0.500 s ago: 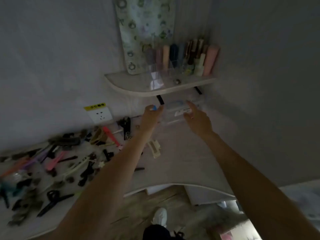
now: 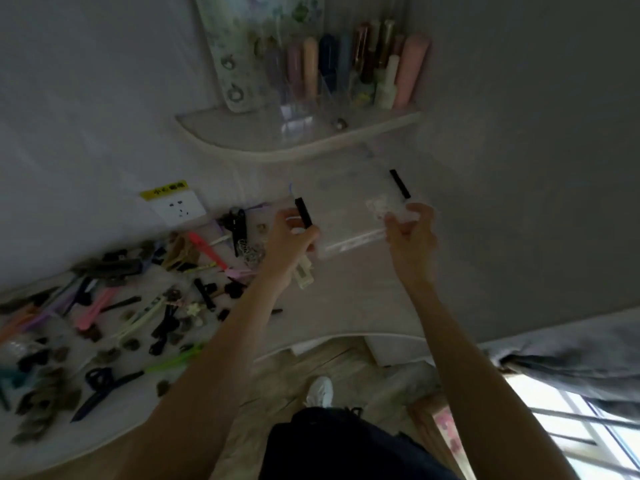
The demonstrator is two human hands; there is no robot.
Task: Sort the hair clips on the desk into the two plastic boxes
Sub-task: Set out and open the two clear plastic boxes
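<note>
Sorting has not really begun, as far as I can judge: the hair clips (image 2: 114, 317) lie spread in a loose heap over the left part of the desk (image 2: 349, 299), and I see none inside a box yet. Both hands are busy with a clear plastic box (image 2: 346, 209), which is held in the air above the far right part of the desk, below the small wall shelf (image 2: 263, 147). The left hand (image 2: 291, 237) is closed on the left end of the box, near a black clasp (image 2: 303, 212), and the right hand (image 2: 412, 233) is closed on the right end, below a second black clasp (image 2: 400, 183). The box is very transparent and a little blurred, so I cannot tell if it is one box or two boxes stacked together. Its long axis goes from left to right between the two hands, rising a little toward the right. Its broad side seems to be tilted toward the camera, but which face is the lid I cannot say. What is left is almost everything: to put the box down on the free part of the desk, open it, and then move the clips into it by kind. One pale clip (image 2: 304, 275) lies just under the left wrist, apart from the heap.
</note>
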